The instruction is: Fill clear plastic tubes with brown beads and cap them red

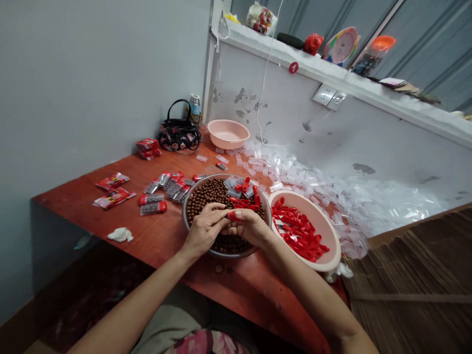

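Note:
My left hand point(205, 227) and my right hand point(250, 226) meet over a metal bowl point(187, 223) full of brown beads point(206, 191). Between them is a small item with a red cap point(233, 216); the fingers hide most of it. The right thumb and fingers close on the red part, while the left fingers are pinched at its other side. Red caps point(245, 202) and clear boxes point(233, 184) lie on the beads. Right of the bowl, a pink basin point(334, 246) holds many red caps point(300, 231).
Filled boxes point(153, 207) and red packets point(115, 197) lie left on the red table point(165, 246). Behind are a black handbag point(180, 133) and a pink basin point(228, 133). Clear boxes point(368, 201) are heaped along the wall; cardboard point(413, 280) stands at the right.

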The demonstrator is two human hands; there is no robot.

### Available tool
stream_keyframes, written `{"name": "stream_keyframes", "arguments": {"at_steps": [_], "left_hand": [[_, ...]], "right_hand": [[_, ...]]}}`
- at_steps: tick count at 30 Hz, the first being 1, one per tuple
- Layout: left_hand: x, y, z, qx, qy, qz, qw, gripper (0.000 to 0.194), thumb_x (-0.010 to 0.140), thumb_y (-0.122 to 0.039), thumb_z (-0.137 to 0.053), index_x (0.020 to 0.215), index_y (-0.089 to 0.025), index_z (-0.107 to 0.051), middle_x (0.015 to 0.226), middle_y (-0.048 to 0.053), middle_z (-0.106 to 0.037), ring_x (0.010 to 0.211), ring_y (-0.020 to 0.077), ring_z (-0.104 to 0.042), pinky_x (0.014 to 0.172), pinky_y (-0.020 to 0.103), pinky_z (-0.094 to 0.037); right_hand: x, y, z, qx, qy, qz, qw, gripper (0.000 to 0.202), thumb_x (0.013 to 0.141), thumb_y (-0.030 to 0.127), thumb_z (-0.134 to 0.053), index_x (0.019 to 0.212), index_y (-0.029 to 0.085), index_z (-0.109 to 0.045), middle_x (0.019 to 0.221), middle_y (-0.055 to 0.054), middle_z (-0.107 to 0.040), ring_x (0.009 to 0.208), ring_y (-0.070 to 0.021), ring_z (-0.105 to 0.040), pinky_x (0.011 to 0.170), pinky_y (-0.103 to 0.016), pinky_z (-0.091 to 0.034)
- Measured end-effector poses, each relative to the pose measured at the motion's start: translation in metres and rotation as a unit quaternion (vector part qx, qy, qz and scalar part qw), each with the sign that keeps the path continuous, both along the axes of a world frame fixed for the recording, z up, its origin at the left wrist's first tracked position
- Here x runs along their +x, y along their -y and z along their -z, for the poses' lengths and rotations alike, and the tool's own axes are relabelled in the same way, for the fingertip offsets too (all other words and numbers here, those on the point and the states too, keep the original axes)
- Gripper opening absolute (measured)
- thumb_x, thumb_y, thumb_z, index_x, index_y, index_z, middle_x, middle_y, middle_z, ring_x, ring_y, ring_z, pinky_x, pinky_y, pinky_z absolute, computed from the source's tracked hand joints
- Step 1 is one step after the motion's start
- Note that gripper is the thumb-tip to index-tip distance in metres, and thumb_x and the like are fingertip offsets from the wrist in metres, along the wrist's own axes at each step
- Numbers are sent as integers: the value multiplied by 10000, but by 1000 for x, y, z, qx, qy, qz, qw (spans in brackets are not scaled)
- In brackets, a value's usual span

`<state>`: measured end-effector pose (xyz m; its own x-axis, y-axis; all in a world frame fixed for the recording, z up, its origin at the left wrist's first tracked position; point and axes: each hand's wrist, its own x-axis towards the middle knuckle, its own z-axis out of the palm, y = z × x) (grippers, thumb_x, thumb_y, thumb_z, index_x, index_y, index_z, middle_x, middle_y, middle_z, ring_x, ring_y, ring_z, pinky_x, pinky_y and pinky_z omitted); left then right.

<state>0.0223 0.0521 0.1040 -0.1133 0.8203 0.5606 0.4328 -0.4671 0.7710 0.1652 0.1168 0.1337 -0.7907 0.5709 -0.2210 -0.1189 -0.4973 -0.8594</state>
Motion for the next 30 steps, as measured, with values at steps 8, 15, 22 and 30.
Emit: {"name": "stream_keyframes", "arguments": {"at_steps": [8,15,22,30], "left_hand": [[2,-2,-1,2,34,-21,999,232,827,-254,-506,1002,-226,-654,1010,50,-655,1045,193,-516,914,357,-425],[-39,-15,-6,-29,114,-192,974,311,793,-332,-541,1062,-199,-623,1088,44,-639,1004,208,-576,939,370,-416],[-91,-39,5,-12,119,-276,954,388,797,-336,-525,1154,-189,-560,1151,74,-609,1042,198,-569,928,350,-430],[-30,-8,-3,-30,60,-147,987,304,818,-282,-504,1097,-203,-596,1052,44,-657,970,177,-602,912,332,-448]], "right_hand": [[-4,1,3,31,23,21,999,281,728,397,-566,868,157,-606,765,-23,-639,688,-130,-594,695,-315,-512],[-4,-59,-18,428,206,86,876,337,772,398,-568,1043,197,-579,1024,-55,-623,896,-175,-588,805,-354,-465],[-52,-97,-12,807,375,13,456,265,840,112,-434,1064,192,-550,1102,-112,-571,1005,-222,-481,824,-386,-392],[-53,-110,-5,846,348,-23,403,146,834,107,-447,837,158,-584,938,-114,-601,918,-220,-491,792,-373,-388]]}}
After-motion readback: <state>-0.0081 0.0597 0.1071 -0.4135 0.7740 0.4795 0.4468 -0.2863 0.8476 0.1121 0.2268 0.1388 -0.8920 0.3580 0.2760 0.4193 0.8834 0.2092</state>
